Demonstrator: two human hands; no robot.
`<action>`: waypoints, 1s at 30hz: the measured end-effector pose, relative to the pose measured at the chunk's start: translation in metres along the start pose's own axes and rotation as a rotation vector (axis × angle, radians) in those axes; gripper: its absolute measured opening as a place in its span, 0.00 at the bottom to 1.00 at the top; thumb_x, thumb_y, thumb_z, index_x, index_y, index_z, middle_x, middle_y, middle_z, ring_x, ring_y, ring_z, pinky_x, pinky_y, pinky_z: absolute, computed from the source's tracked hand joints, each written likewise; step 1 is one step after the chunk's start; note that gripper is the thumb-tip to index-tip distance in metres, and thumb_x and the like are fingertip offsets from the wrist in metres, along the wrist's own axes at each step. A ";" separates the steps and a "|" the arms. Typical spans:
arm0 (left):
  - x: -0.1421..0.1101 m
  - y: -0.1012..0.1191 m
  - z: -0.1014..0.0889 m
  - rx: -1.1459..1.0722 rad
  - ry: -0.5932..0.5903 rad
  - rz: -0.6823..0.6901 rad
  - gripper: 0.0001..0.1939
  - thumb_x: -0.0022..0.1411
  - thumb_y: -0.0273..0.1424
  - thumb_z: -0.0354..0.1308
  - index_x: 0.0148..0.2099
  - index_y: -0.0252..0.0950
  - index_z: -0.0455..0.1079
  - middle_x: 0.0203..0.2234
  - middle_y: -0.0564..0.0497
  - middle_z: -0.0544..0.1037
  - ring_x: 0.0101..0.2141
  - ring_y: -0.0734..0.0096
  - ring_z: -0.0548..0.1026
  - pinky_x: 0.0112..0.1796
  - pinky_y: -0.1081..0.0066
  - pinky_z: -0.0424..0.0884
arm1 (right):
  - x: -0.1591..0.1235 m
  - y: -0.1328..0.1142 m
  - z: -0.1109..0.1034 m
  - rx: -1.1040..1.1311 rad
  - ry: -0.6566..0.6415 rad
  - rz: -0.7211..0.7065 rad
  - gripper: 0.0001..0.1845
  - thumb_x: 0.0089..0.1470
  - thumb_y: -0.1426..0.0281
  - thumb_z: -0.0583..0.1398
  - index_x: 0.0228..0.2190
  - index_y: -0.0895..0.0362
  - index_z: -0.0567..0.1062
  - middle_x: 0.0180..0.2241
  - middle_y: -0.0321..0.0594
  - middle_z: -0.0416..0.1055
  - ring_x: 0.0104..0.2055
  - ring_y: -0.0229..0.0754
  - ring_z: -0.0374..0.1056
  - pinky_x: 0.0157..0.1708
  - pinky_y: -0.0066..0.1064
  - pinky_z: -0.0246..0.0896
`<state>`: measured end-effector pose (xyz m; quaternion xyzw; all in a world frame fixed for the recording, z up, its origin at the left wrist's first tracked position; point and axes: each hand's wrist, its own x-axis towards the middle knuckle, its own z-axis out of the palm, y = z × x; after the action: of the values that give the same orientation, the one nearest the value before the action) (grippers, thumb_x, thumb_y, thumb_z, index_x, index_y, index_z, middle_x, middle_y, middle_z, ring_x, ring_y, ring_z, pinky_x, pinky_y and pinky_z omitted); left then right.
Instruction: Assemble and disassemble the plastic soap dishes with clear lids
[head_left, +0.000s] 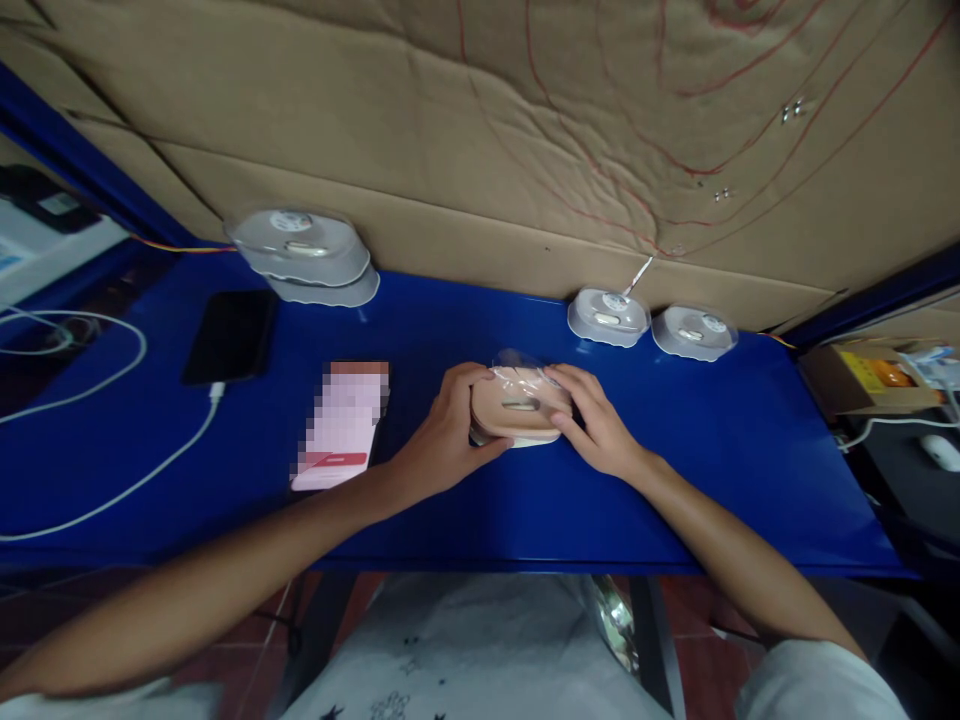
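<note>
A small peach-coloured box with a clear lid (501, 405) rests on the blue table in front of me. Its rounded shape resembles the grey boxes farther back, and a pale oblong piece shows at the middle of its top. My left hand (459, 418) wraps round the left side, thumb along the near edge. From the other side my right hand (600, 422) grips it, with fingers on the far right part of the lid and the thumb at the near right corner. Part of the lid's far edge is hard to make out through glare.
Left of my hands lies a phone with a lit screen (346, 420). A dark phone (231, 338) with a white cable (161, 497) is farther left. Stacked grey boxes (304, 250) and two single grey boxes (609, 316) stand along the cardboard wall (360, 120).
</note>
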<state>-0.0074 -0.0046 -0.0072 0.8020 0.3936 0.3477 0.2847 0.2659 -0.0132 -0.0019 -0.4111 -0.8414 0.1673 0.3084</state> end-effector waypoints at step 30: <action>-0.002 -0.004 -0.002 0.205 -0.109 0.083 0.48 0.63 0.44 0.70 0.75 0.47 0.45 0.66 0.36 0.66 0.65 0.39 0.67 0.61 0.40 0.66 | 0.001 0.003 -0.001 -0.158 -0.105 -0.126 0.36 0.67 0.53 0.61 0.70 0.44 0.58 0.64 0.48 0.65 0.68 0.60 0.61 0.65 0.59 0.61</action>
<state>-0.0118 -0.0034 -0.0091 0.8601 0.3775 0.2732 0.2076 0.2676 -0.0110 -0.0023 -0.3711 -0.8911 0.1020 0.2406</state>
